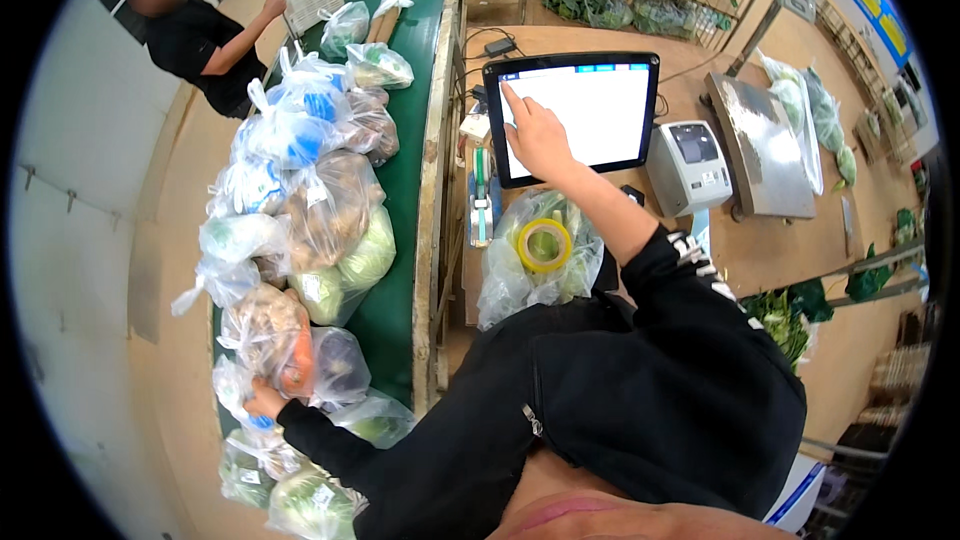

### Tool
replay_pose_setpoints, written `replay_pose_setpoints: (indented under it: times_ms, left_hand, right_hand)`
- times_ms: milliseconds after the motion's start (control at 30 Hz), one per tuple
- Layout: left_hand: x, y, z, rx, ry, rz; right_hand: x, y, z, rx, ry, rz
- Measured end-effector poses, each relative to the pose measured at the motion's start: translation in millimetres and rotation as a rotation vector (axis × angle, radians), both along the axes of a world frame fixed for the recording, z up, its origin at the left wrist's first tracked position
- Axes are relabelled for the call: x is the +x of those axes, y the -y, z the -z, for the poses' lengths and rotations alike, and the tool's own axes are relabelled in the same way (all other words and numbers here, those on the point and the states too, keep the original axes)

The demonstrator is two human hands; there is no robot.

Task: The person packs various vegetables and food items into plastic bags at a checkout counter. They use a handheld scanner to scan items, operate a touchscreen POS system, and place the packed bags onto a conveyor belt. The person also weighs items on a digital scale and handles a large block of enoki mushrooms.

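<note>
My right hand reaches forward with the index finger out, its tip touching the upper left of a white touchscreen on the wooden counter. My left hand stretches left onto the green conveyor belt and grips the knotted top of a clear plastic bag among several bagged vegetables. A bag of orange and brown produce lies just above that hand. Both arms wear black sleeves.
Below the screen lies a bag of greens with a yellow tape roll on it, beside a green tape dispenser. A label printer and a steel scale stand right. Another person handles a white crate at the belt's far end.
</note>
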State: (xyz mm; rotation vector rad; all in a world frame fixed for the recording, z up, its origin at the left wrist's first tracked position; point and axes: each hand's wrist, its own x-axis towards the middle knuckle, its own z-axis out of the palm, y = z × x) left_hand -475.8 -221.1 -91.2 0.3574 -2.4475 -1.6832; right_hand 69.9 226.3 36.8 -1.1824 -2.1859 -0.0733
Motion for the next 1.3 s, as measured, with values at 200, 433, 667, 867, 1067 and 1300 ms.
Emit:
replay_pose_setpoints:
  times_ms: [200, 433, 667, 867, 1067, 1300]
  left_hand:
    - [73.5, -41.1, -71.1, -0.233, -0.568, 0.133]
    - [189.8, -170.2, -80.7, 0.206, -0.282, 1.147]
    - [275.7, -360.1, -49.4, 0.149, -0.424, 1.306]
    - [252.0, -412.8, -10.6, 0.274, 0.067, 1.055]
    - [120.8, -344.6, -45.2, 1.098, 0.589, 0.703]
    - [357.3, -220.2, -124.2, 0.275, -0.203, 1.069]
  right_hand:
    - [1.9, -1.4, 15.1, -0.209, 0.058, 0.02]
    - [-70.3, 132.7, 11.5, -0.593, -0.097, -0.848]
    - [-97.0, 236.1, -6.5, -0.448, -0.042, -0.981]
    - [-44.5, 258.6, -39.2, -0.577, -0.485, -1.481]
    - [46.6, 230.1, -68.8, -0.629, -0.408, -1.553]
    - [178.2, 76.4, 95.1, -0.215, 0.079, -0.251]
